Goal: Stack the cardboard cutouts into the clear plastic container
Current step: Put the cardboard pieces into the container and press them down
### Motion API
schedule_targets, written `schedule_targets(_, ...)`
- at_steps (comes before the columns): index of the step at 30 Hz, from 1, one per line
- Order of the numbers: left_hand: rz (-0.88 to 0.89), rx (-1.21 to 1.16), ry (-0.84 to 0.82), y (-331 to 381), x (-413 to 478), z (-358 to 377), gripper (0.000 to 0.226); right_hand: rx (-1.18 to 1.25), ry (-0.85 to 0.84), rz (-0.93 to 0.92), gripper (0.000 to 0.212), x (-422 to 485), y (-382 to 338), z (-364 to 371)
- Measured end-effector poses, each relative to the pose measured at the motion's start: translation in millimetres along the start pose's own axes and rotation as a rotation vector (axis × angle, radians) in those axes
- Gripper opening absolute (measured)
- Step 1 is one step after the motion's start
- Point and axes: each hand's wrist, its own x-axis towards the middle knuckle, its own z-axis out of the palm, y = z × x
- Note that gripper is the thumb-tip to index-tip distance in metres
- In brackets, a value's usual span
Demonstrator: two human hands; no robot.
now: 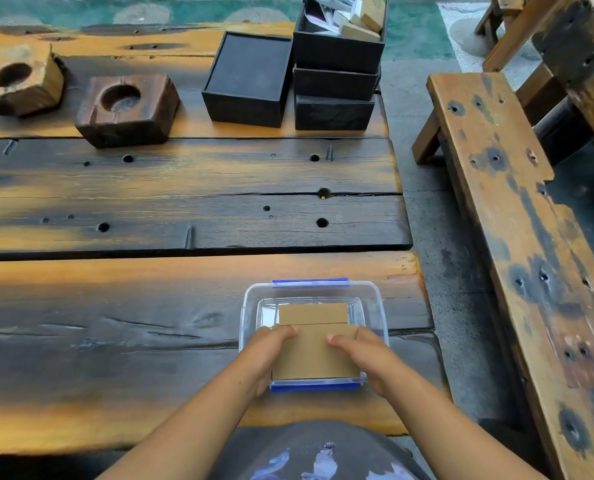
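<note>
A clear plastic container (371, 306) with blue clips sits at the near right of the wooden table. Inside it lies a brown cardboard cutout (313, 314), flat on the bottom. Over the container's near half I hold a second, larger cardboard cutout (314, 355) level between both hands. My left hand (266, 355) grips its left edge with the thumb on top. My right hand (365, 358) grips its right edge the same way. The held piece hides the near part of the one below.
Two wooden blocks with round hollows (126, 109) stand at the far left. Black boxes (250, 81) and a stack of black boxes holding small items (337, 64) stand at the far middle. A worn wooden bench (503, 209) runs along the right, across a gap of floor.
</note>
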Motion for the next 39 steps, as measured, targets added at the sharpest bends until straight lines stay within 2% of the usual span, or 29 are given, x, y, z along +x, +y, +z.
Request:
schedule_targets(2,-0.018,-0.02,-0.009,1,-2,1,0.027,0.035,0.005,0.008,0.064,-1,1,2)
schedule_targets(5,-0.015,-0.043,-0.022,0,-1,1,0.028,0.127,-0.005,0.031,0.061,-1,3,2)
schedule_targets(9,-0.025,-0.03,-0.062,3,-3,3,0.011,0.241,-0.021,0.043,0.059,1,4,0)
schedule_targets(11,-0.046,-0.013,-0.075,3,-3,2,0.012,0.255,-0.022,0.051,0.055,1,5,0)
schedule_targets(15,-0.037,-0.001,-0.087,4,2,-15,0.03,0.212,-0.047,0.015,0.075,-6,4,-8)
schedule_targets(18,-0.027,0.087,-0.094,12,7,-25,0.073,0.147,-0.025,-0.027,0.089,-8,5,-16)
schedule_targets(19,-0.024,0.132,-0.109,13,9,-24,0.081,0.086,-0.012,-0.048,0.087,-7,4,-16)
schedule_targets(20,-0.01,0.209,-0.109,16,9,-22,0.079,0.0,-0.004,-0.08,0.08,-5,2,-14)
schedule_targets(23,0.043,0.525,-0.087,24,13,-13,0.044,-0.191,0.024,-0.16,0.063,-3,-9,-7)
schedule_targets(25,0.043,0.69,-0.079,33,15,-9,0.035,-0.241,0.068,-0.168,0.056,-2,-20,-7)
schedule_targets(29,0.013,0.844,-0.073,43,21,-8,0.043,-0.404,0.135,-0.182,0.039,-1,-37,-11)
schedule_targets(32,-0.011,0.939,-0.084,45,26,-9,0.05,-0.506,0.114,-0.149,0.04,2,-41,-13)
schedule_targets(39,-0.115,1.088,-0.161,51,33,-8,0.069,-0.306,-0.035,-0.004,0.043,3,-25,-15)
